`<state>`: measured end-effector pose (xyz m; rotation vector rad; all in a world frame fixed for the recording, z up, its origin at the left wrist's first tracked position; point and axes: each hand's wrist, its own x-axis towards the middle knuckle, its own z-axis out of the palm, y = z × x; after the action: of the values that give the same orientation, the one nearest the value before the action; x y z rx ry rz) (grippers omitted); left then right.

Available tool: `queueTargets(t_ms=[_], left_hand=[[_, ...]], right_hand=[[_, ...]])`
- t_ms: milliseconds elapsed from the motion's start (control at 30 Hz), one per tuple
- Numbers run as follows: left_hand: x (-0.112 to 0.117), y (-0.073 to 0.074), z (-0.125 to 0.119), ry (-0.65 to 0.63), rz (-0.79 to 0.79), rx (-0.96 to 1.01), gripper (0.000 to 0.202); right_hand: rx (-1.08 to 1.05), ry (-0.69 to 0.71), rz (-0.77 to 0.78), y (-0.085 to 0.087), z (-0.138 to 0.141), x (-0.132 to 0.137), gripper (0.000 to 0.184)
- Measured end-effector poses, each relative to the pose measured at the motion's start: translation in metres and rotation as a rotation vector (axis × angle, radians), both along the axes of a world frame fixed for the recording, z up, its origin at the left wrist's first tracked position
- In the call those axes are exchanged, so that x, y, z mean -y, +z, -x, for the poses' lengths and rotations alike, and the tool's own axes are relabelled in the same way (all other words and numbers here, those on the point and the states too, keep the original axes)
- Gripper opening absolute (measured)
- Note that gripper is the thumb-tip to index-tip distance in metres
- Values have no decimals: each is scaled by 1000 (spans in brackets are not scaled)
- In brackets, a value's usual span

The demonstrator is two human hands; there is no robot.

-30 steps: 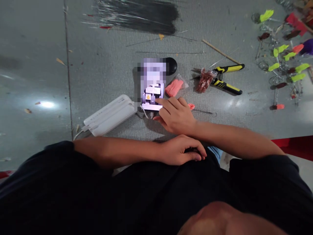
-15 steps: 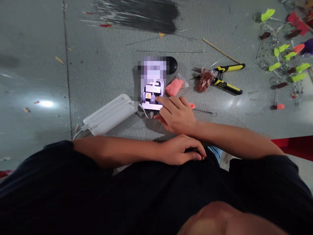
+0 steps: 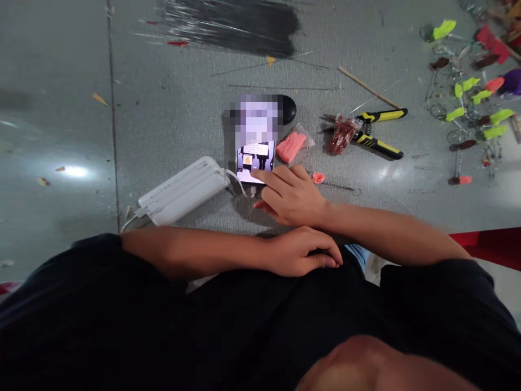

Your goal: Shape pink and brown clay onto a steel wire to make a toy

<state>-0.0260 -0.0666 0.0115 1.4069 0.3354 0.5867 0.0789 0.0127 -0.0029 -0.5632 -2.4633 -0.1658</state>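
Head view: tapped phone (image 3: pixel 255 160) near mat (image 3: pixel 183 108) near edge with released right hand (image 3: pixel 295 198), index only; left hand (image 3: pixel 303 252) curled on lap, contents untellable. Better: light touch, clear of cable (image 3: pixel 240 184).

Craft workshop floor: pliers (image 3: pixel 372 136), wire bundle (image 3: pixel 236 24)

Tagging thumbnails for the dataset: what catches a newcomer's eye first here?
The lit phone at the centre of the grey surface, with the right hand resting a forefinger on its screen. Next, the white power bank cabled to it on the left, and yellow-handled pliers to the right.
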Motion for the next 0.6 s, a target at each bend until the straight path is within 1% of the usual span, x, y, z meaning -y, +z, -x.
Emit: queueTargets(t_ms=[100,300,500,600], left_hand=[[0,0,0,-22,6,-20,12],[1,-1,1,-12,-20,-2,14],[1,-1,0,-17,1,-16,13],[1,0,1,-22,0,-13,14]], right_hand=[[-11,2,6,-1,0,1,37],[-7,-6,-9,-2,-3,1,36],[-29,20,-12,-1,-3,1,35],[-24,55,4,-1,-3,1,36]])
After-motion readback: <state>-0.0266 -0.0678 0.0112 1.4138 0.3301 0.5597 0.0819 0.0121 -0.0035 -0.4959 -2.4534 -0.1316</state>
